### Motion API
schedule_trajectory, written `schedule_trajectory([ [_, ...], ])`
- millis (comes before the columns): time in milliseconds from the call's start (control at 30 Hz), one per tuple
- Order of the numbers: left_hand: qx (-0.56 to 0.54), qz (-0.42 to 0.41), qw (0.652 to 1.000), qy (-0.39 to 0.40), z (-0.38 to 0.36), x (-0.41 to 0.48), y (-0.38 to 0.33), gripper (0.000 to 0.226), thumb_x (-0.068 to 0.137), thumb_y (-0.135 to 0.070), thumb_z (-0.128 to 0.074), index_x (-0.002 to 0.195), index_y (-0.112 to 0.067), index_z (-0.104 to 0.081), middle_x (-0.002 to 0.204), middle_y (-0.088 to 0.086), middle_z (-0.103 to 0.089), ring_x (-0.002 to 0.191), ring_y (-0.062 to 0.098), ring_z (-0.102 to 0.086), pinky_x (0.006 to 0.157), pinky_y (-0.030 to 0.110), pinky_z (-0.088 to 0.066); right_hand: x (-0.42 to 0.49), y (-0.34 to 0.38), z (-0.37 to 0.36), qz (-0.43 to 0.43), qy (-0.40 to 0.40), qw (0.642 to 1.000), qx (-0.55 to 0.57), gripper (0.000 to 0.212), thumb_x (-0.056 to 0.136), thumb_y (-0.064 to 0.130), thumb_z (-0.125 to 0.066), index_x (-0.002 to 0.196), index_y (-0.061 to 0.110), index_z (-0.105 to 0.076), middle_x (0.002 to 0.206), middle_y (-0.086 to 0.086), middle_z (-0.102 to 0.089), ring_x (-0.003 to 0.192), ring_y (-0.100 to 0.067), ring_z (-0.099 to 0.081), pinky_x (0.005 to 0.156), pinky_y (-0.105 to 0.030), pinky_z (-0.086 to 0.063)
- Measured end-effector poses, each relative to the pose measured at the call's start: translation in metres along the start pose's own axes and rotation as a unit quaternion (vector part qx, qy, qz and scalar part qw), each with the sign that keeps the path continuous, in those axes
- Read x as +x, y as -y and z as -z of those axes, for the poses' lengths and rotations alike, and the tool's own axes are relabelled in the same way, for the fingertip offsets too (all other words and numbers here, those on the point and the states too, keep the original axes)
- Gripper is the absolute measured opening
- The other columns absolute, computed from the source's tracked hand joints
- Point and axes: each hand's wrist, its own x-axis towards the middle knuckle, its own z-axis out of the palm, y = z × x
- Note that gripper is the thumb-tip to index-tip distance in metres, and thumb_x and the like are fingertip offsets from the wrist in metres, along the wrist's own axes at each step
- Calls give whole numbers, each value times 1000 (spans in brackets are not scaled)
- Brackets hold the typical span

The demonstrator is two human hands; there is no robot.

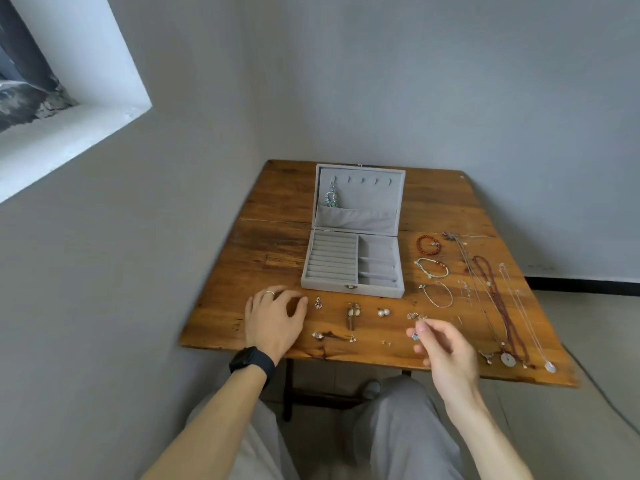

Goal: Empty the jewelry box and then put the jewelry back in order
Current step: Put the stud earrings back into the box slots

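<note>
The grey jewelry box (353, 289) is being shown open at the middle of the wooden bench (270, 244), with one blue-green piece (331, 199) being hung from a hook in its lid. The left hand (273, 317) is being rested on the bench just beside the box's front corner, fingers loosely spread. A small blue piece (415, 337) is seemingly being pinched by the fingers of the right hand (446, 355). Earrings (383, 312) are being displayed before the box, bracelets (428, 244) and necklaces (498, 306) to its right.

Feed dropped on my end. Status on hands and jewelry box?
Left hand resting on table. Right hand pinching small blue piece. Jewelry box open, tray empty.
</note>
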Motion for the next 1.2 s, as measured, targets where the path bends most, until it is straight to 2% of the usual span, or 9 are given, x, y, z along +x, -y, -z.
schedule_trajectory([
  [67,13,8,1000,13,0,3,-15,35,95,-57,-51,111,-34,-73,121,-8,-64,119,18,-52,103,40,-40,0,-10,15,-26,-23,999,15,8,96,19,-65,99,22,-72,89,4,-77,72,-5,-66,60,-24,-52],
  [167,33,54,997,43,-2,7,-35,42,95,-60,-50,120,-34,-70,125,-6,-62,122,21,-47,101,40,-41,4,-18,25,-54,-31,996,59,8,95,15,-67,101,15,-72,90,-4,-77,70,-8,-68,59,-22,-56],
  [300,17,89,995,38,-1,11,-44,28,95,-50,-57,111,-35,-74,122,-5,-63,118,24,-47,97,41,-39,11,-22,30,-84,-29,991,102,12,94,13,-68,105,12,-71,89,-7,-76,71,-17,-72,60,-24,-59],
  [600,40,25,998,51,7,11,-38,18,100,-34,-55,106,-25,-69,109,-1,-66,111,25,-53,92,44,-47,15,-25,34,-91,-12,991,99,13,93,17,-69,106,16,-71,93,-6,-77,74,-24,-75,59,-25,-60],
  [700,-67,47,995,61,10,14,-30,12,101,-29,-55,102,-23,-64,98,-3,-67,99,21,-61,83,37,-51,14,-21,35,-96,-6,989,112,13,92,18,-71,105,18,-73,95,-5,-78,72,-22,-75,57,-24,-59],
  [867,-225,76,971,26,23,16,-21,6,98,-31,-60,100,-29,-65,95,-14,-67,93,0,-59,72,15,-39,5,-6,32,-63,6,994,87,12,85,26,-77,97,28,-78,96,2,-78,66,-14,-71,45,-19,-47],
  [933,-284,97,954,19,29,18,-19,6,96,-32,-62,100,-34,-67,97,-15,-69,95,-5,-59,76,15,-41,4,3,26,-41,20,996,80,18,80,33,-79,97,28,-79,97,3,-78,67,-16,-72,45,-19,-47],
  [1067,-406,126,904,44,34,25,-17,16,97,-31,-63,109,-30,-73,107,-14,-71,105,5,-64,92,29,-50,15,26,3,13,64,997,27,12,84,32,-78,96,30,-79,94,4,-77,68,-18,-73,45,-19,-46],
  [1200,-431,128,891,57,32,32,-13,13,96,-34,-64,103,-35,-75,103,-17,-73,100,2,-66,88,23,-52,40,45,-28,54,76,995,-36,5,86,29,-78,91,31,-79,100,15,-75,63,-17,-72,45,-17,-45],
])
